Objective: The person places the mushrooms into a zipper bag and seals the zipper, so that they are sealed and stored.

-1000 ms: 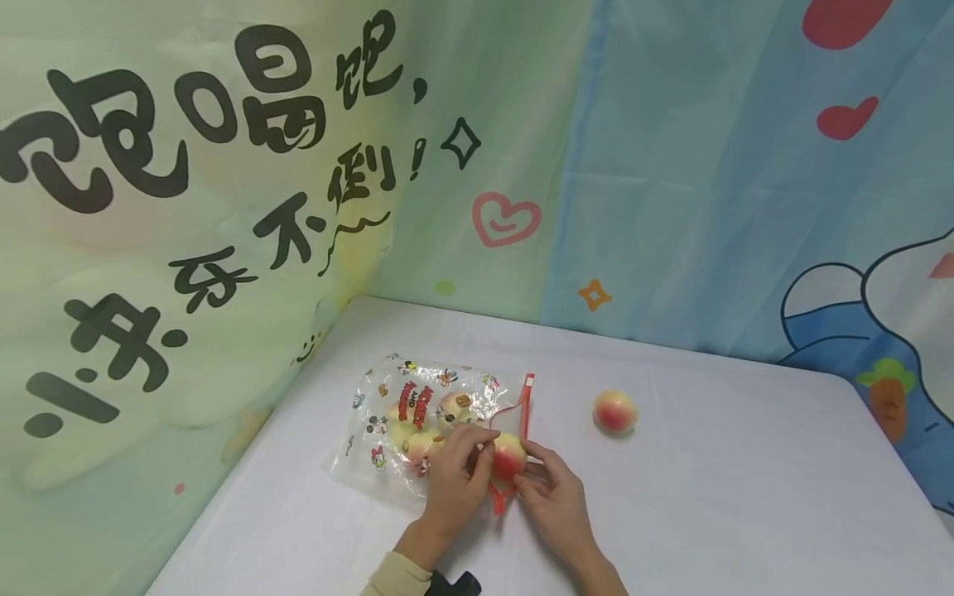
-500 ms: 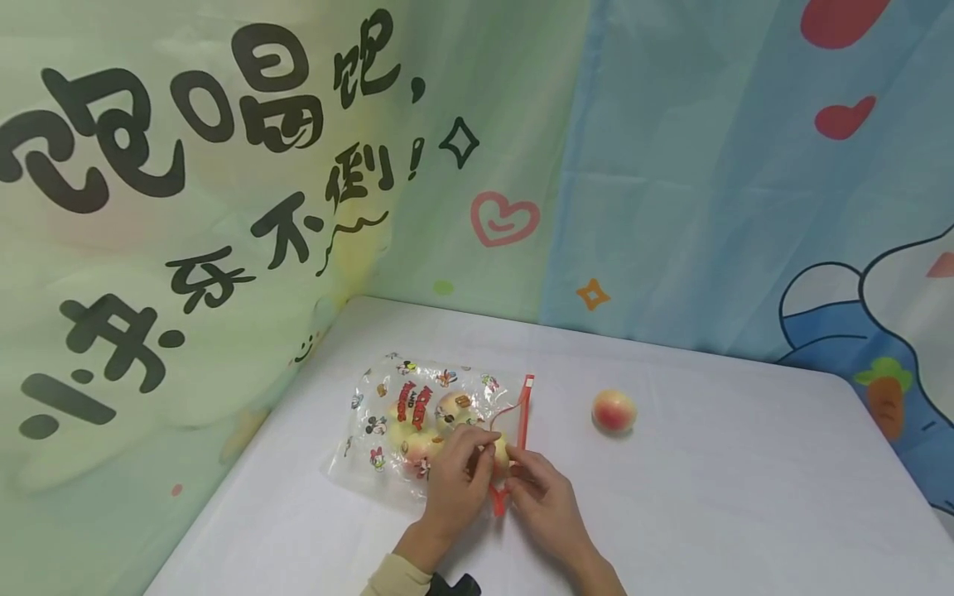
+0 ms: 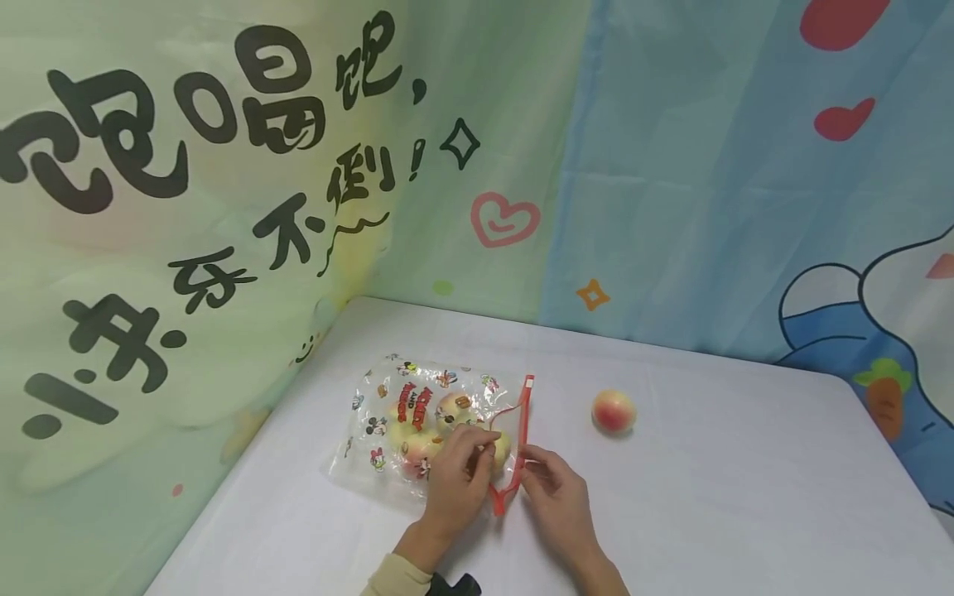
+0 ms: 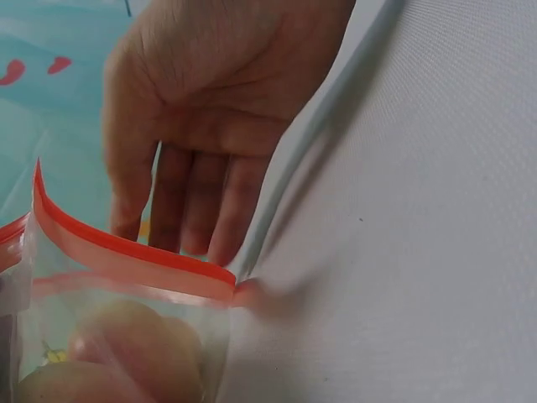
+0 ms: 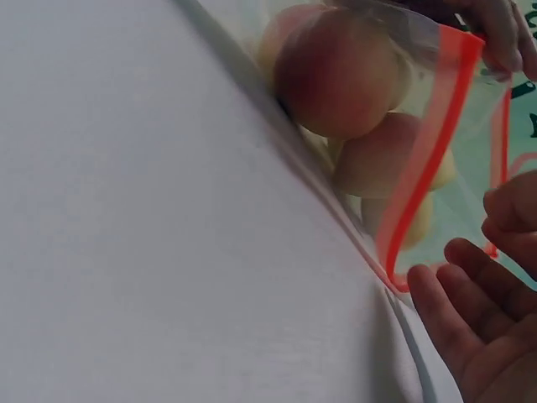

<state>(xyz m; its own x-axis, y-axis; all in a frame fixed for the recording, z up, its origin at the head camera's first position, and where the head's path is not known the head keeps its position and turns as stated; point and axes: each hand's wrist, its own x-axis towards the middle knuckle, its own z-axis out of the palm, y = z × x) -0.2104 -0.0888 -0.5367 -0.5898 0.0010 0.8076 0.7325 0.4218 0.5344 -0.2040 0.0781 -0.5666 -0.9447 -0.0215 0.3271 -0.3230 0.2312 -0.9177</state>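
Observation:
A clear zip bag with cartoon prints and a red zip strip lies on the table, its mouth parted towards the right. Inside it are several yellow-and-red peaches. At the bag's near side my left hand pinches the upper edge of the mouth between thumb and forefinger. My right hand is just outside the mouth, fingers loosely bent, fingertips by the red strip; in the right wrist view it holds nothing. Whether those fingertips touch the strip I cannot tell.
A single peach sits on the white table, right of the bag and beyond the right hand. A printed cloth backdrop rises along the table's left and far edges.
The right hand pushed a peach leftwards through the mouth into the bag, let go of it and drew back slightly. The left hand stayed in place on the bag's edge.

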